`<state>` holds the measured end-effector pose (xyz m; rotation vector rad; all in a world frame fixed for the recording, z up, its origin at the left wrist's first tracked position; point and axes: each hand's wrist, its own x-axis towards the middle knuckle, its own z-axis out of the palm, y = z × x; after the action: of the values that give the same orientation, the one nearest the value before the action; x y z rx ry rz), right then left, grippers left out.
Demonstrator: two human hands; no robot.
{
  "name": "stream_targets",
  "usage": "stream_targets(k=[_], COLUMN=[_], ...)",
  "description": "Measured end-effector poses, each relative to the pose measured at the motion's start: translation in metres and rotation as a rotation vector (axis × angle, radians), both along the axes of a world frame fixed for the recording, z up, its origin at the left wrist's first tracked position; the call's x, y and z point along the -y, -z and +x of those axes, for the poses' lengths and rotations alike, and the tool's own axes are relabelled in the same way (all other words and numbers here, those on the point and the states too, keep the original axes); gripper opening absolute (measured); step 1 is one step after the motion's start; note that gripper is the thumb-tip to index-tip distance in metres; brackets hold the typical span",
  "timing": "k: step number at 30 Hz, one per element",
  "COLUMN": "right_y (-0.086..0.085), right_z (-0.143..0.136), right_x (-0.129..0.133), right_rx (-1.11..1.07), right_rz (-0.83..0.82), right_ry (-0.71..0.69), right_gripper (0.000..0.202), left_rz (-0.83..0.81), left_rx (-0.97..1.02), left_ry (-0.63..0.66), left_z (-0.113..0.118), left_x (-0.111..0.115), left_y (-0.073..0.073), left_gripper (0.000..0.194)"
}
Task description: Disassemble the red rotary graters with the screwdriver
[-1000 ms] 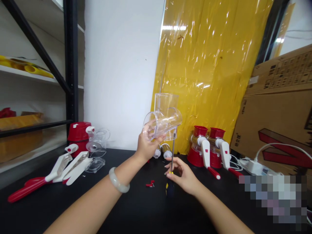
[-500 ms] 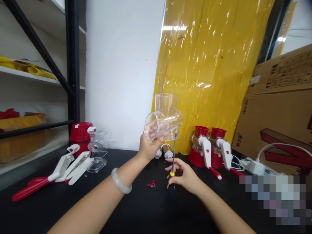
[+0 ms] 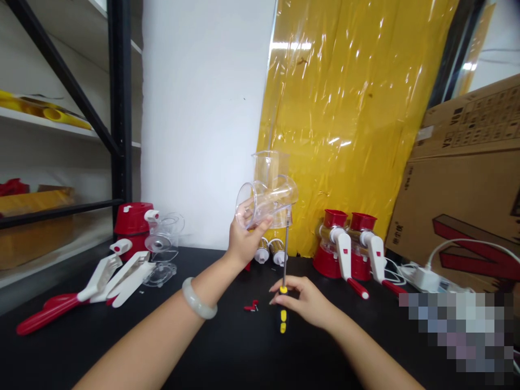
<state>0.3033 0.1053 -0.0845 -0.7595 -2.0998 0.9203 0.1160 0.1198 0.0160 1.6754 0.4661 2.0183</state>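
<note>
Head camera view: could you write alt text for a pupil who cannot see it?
A left hand holds a clear plastic tubular housing above a black tabletop. The right hand grips a yellow-and-dark-handled screwdriver, its metal shaft pointing up to the housing's lower edge. Two red-and-white hand-cranked machines stand behind, to the right.

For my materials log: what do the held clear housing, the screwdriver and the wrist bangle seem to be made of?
Clear housing: probably rigid plastic, glossy; the left hand shows through it and highlights run along its tube.
Screwdriver: shaft likely metal, grey, thin and straight; handle probably plastic, with bright yellow patches.
Bangle: pale, smooth, glossy; stone, glass or plastic remains open.
</note>
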Motion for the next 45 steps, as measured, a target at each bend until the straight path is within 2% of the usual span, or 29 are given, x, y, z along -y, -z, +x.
stream_targets(k=[13,23,33,45], right_y=[0.0028,0.0015,0.0026,0.0046], right_z=[-0.0006,-0.0018,-0.0012,-0.0011], right_x=[-0.0032,-0.0012,-0.002,-0.0037], right_rx=[-0.063,-0.065,-0.128,-0.221], right_rz=[-0.044,-0.049,-0.113,-0.212], right_ry=[-0.049,-0.049,-0.113,-0.175], right_gripper=[0.032,0.034,0.032,0.037], left_rz=[0.004,0.002,0.005,-0.003], left_rx=[-0.044,-0.072,-0.064,-0.024], left_ry=[-0.017,-0.114,-0.106,-0.013], left_z=[0.0021,0.0008,-0.0004,0.001], left_x=[-0.0023,-0.0001,-0.0009,0.003], left_y=[0.0059,0.0043,0.0038,0.0021], left_gripper=[0.064,0.067,0.066,0.069])
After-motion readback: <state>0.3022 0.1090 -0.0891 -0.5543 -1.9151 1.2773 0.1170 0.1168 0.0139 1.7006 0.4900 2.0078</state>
